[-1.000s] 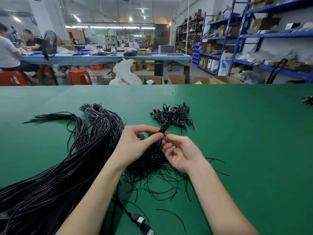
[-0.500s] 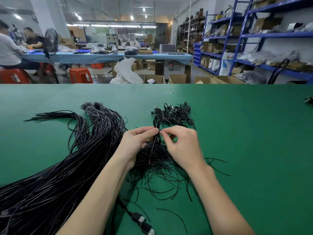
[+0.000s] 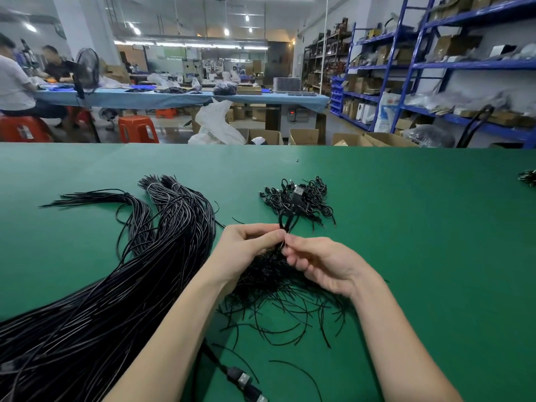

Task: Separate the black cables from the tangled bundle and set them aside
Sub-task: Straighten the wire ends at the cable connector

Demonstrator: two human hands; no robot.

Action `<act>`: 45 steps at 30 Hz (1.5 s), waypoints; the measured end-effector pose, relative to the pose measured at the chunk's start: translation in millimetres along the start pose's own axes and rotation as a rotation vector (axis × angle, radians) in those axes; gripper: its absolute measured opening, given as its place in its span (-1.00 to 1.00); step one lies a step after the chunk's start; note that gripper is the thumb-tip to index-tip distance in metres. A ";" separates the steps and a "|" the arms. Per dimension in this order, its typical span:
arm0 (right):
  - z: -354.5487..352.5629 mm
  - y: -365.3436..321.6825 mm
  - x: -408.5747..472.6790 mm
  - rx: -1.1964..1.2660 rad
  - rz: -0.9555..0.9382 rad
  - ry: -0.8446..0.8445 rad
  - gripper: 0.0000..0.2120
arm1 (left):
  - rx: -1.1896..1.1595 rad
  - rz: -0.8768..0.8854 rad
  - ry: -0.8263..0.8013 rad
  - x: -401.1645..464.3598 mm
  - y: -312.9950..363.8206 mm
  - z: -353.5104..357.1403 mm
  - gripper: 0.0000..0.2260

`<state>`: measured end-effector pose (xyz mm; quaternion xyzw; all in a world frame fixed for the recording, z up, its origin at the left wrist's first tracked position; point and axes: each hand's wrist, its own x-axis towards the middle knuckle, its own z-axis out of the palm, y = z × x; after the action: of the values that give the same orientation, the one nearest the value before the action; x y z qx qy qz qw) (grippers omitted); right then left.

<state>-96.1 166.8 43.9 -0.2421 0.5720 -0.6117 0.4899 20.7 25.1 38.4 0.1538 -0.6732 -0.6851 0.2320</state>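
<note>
A: Biggest thing first?
B: Green table (image 3: 420,242), fills the lower 2/3 of the frame. Next, long black cables (image 3: 121,285) sweep from bottom left up to center-left, ends fanned out w/ a couple of ties near the tips.
A: And the tangle?
B: Tangled bundle (image 3: 278,288) of short black wires sits center frame, under & between both wrists, loose strands curling toward the bottom.
A: Hands?
B: Left hand (image 3: 246,250) and right hand (image 3: 322,264) meet fingertip to fingertip just above the tangle. Both pinch one black cable (image 3: 285,223); it loops up to a USB plug (image 3: 296,195). Right's other fingers are curled loosely.
A: Anything beyond?
B: Small pile of short connector leads (image 3: 310,201), upper center, behind the plug. Plug touching the pile or held above it? Can't tell. Another USB-type connector (image 3: 246,382) lies at bottom center, partly blurred.
</note>
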 end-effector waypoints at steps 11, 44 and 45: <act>1.0 5.2 8.0 -0.041 -0.123 0.067 -0.70 | -0.188 -0.113 -0.021 3.4 -7.7 -0.8 -0.67; -33.8 -36.9 122.1 -0.522 -0.430 0.831 -0.92 | -0.084 -0.153 0.160 10.5 -18.7 -24.6 -0.86; -37.2 -39.2 128.8 -0.605 -0.429 0.850 -0.90 | -0.085 -0.155 0.153 10.3 -18.9 -25.1 -0.85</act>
<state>-192.5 65.9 38.0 -0.2149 0.8070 -0.5499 -0.0103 23.0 -2.0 19.6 0.2473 -0.6098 -0.7153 0.2355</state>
